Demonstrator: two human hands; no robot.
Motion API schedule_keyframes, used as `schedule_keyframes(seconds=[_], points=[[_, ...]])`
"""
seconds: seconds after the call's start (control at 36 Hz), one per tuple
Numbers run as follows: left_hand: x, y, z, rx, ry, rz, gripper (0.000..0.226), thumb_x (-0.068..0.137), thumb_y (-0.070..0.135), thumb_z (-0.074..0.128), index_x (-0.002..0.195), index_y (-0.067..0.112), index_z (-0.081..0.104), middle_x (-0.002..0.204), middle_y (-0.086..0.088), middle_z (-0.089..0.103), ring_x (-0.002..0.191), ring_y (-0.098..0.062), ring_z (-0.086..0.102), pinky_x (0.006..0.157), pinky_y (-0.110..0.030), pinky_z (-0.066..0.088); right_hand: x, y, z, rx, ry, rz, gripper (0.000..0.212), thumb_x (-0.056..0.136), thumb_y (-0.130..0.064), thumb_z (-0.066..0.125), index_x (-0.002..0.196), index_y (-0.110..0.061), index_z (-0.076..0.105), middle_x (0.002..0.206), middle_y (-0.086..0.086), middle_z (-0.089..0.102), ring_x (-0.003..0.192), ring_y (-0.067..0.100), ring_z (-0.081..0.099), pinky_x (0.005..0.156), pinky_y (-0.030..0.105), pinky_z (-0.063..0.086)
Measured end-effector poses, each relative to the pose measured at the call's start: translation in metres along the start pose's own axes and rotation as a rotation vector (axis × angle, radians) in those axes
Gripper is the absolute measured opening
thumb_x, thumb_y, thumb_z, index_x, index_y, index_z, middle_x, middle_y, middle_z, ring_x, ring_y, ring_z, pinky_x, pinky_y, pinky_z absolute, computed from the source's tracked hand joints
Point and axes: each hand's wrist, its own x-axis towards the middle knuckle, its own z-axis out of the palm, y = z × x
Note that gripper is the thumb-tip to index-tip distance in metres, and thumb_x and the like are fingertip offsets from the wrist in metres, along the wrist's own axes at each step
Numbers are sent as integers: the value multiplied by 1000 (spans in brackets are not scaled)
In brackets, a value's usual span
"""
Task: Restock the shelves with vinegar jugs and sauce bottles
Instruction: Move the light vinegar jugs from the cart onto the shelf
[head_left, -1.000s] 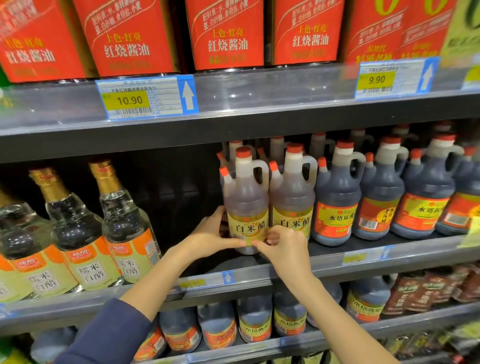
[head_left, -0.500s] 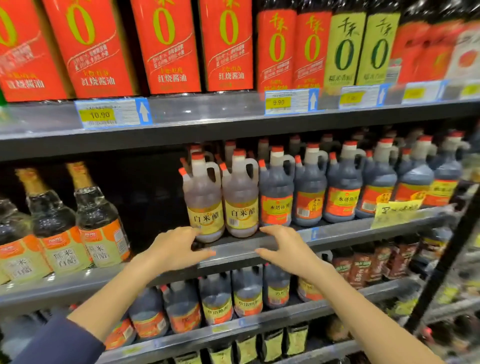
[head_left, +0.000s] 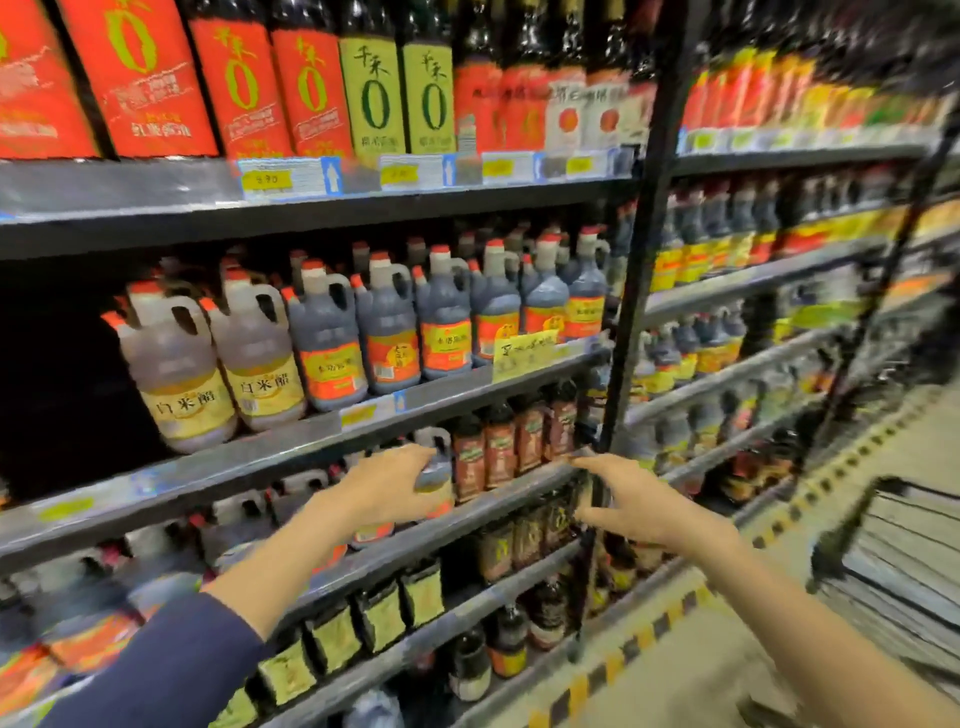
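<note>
Pale, almost clear plastic marks the two vinegar jugs (head_left: 176, 374) with yellow labels. They stand upright side by side at the left end of the row on the middle shelf (head_left: 291, 441), close to its front edge. Just to their right on the same shelf runs a row of dark jugs (head_left: 389, 332) with red caps and orange labels, several deep.

Both hands are lower, in front of the shelf below. The left hand (head_left: 389, 483) reaches out of a dark blue sleeve (head_left: 171, 670), its fingers (head_left: 415, 460) loose and nearly straight, grasping nothing. They lie before a small dark jug (head_left: 439, 475) on that lower shelf, and the blur hides whether they touch it. The right hand (head_left: 639, 509), on a bare arm, has its fingers spread and released, holding nothing, in front of a black upright post (head_left: 640, 260). Brown sauce bottles (head_left: 498, 452) stand on the lower shelf between the hands.

On the top shelf stand tall bottles with red labels (head_left: 140, 78) and with green labels (head_left: 374, 93). At the right, a yellow-and-black stripe (head_left: 649, 639) runs along the floor.
</note>
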Motion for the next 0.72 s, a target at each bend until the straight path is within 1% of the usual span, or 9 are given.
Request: schedule_keyframes(seconds=[0.08,0.17,0.28,0.42,0.5,0.56,0.61,0.67,0.72], points=[[26,45,10,2,-56,77,71,90,49,50,149,17,26,151,-3,35,134,-22,41,104,-38,41,-35,42,-7,15,7,107,68,93,-37,57,149,-18,24,153,1,28,139,18,30,108,29,31],[51,92,19,21,-105,164,71,91,49,49,150,17,24,153,-4,32,137,-22,36,108,-37,37,-67,83,-12,33,31,199,63,93,-34,57,147,-17,28,148,4,37,132,19,39,97,23,38],[84,158,30,12,-123,299,67,90,45,52,148,21,28,149,-2,38,132,-23,42,103,-36,41,-109,134,-17,42,80,360,65,92,-38,56,146,-15,29,148,3,36,133,19,38,106,31,37],[136,235,43,26,-196,433,71,92,48,50,150,16,24,154,-2,30,138,-20,35,107,-35,38,-152,195,-25,63,148,517,61,90,-36,58,144,-18,35,146,2,42,131,18,42,107,31,36],[169,282,49,49,-233,504,69,92,49,50,149,18,26,140,-4,47,122,-21,50,90,-33,47,-171,225,-32,91,174,634,63,92,-34,57,146,-18,30,148,3,39,134,19,38,110,31,33],[190,312,51,46,-256,554,71,91,49,52,149,19,25,146,-7,43,126,-23,48,94,-36,46,-180,247,-36,100,189,702,65,92,-34,57,147,-17,28,150,3,35,137,18,35,112,30,30],[215,343,53,50,-280,624,70,91,49,51,148,17,27,150,-4,37,130,-22,44,100,-35,42,-188,268,-41,106,216,766,65,92,-34,58,147,-17,29,150,2,36,136,18,36,112,30,31],[239,373,55,63,-304,686,64,92,48,50,145,16,34,144,-4,43,124,-21,49,95,-32,44,-195,288,-47,122,243,825,64,91,-36,58,146,-17,31,148,2,39,133,18,40,109,31,35],[261,402,57,78,-323,721,66,91,48,50,146,15,33,146,-4,41,127,-21,46,99,-31,42,-201,308,-51,126,260,882,63,90,-37,59,145,-17,33,146,2,43,130,18,44,106,31,38]])
